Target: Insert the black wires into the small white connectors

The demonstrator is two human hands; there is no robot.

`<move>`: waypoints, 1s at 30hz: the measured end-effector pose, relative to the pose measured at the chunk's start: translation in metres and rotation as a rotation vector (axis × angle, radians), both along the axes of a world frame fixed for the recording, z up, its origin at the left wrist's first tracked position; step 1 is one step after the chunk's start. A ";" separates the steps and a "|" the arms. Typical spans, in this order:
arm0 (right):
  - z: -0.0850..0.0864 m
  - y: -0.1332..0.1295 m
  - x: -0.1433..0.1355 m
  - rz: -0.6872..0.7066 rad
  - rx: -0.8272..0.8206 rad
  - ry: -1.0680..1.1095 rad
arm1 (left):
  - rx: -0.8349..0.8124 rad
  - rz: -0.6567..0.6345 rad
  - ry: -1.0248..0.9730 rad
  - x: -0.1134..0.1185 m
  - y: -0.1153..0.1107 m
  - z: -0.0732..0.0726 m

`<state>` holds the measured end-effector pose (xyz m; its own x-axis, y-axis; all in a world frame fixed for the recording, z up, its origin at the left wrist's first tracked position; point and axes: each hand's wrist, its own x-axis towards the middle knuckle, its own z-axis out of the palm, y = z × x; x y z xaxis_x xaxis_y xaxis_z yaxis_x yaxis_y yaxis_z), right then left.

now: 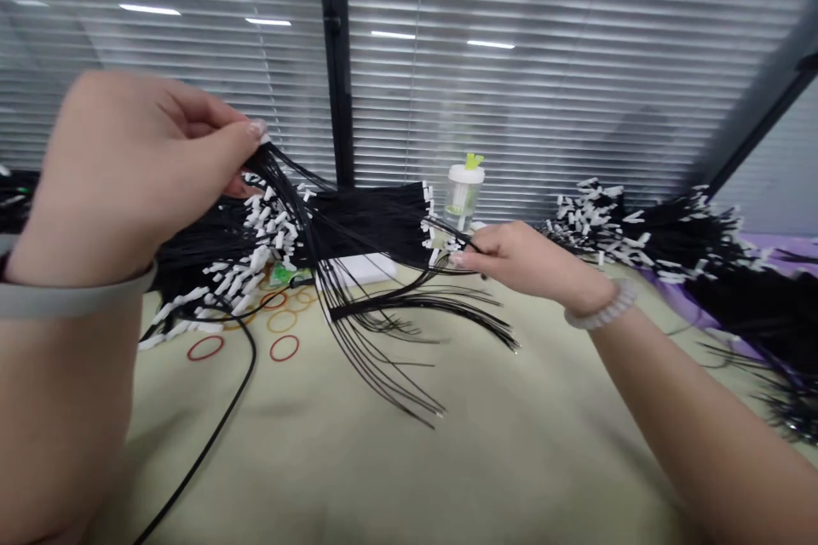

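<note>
My left hand (146,162), raised at the left, pinches a bunch of thin black wires (297,209) near its upper end, where a bit of white shows at the fingertips. The loose ends fan out downward over the table. At centre right, my right hand (511,255) is closed around some thin black wires (451,230) close to the white connectors of a stacked bundle. Beneath the hanging strands, another group of black wires (447,306) reaches right with its tips spread.
Black cable bundles with white connectors lie at the left (256,230), centre (377,217) and right (677,230). Red and yellow rubber bands (285,347), a white box (364,269) and a black cord (236,400) rest on the table. A lidded cup (463,192) stands by the blinds.
</note>
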<state>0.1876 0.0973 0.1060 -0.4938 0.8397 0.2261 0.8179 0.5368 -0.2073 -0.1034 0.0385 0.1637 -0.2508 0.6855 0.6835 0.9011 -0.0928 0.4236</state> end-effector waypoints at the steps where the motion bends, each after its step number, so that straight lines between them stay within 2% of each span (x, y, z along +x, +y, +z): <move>1: 0.004 -0.004 0.000 0.046 -0.084 0.022 | 0.009 -0.003 0.038 0.003 0.001 0.000; 4: 0.014 -0.014 -0.001 0.174 -0.321 0.122 | 0.018 -0.013 0.121 0.005 0.007 -0.004; 8: 0.014 -0.013 -0.001 0.208 -0.384 0.250 | -0.002 -0.026 0.179 0.003 0.014 -0.008; 14: 0.001 -0.001 0.008 0.487 -0.639 0.872 | 0.007 -0.002 0.225 -0.004 0.016 -0.010; 18: 0.001 -0.001 0.015 0.659 -0.732 0.928 | -0.027 -0.009 0.223 -0.005 0.019 -0.009; 21: 0.002 0.002 0.024 0.749 -0.803 0.787 | -0.064 -0.015 0.178 -0.005 0.019 -0.008; 23: 0.003 0.006 0.030 0.686 -0.792 0.647 | -0.102 -0.010 0.147 -0.006 0.018 -0.007; 25: 0.006 0.008 0.034 0.539 -0.693 0.612 | -0.136 -0.010 0.118 -0.008 0.016 -0.005; 28: 0.010 0.008 0.033 0.299 -0.428 0.694 | -0.183 -0.038 0.096 -0.010 0.014 -0.003; 30: 0.013 0.007 0.028 0.159 -0.227 0.674 | -0.209 -0.049 0.092 -0.009 0.013 -0.003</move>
<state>0.2161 0.1039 0.1185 -0.4287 0.8318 0.3526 0.3891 0.5222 -0.7589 -0.1124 0.0518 0.1610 -0.1568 0.8243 0.5440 0.9335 -0.0562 0.3542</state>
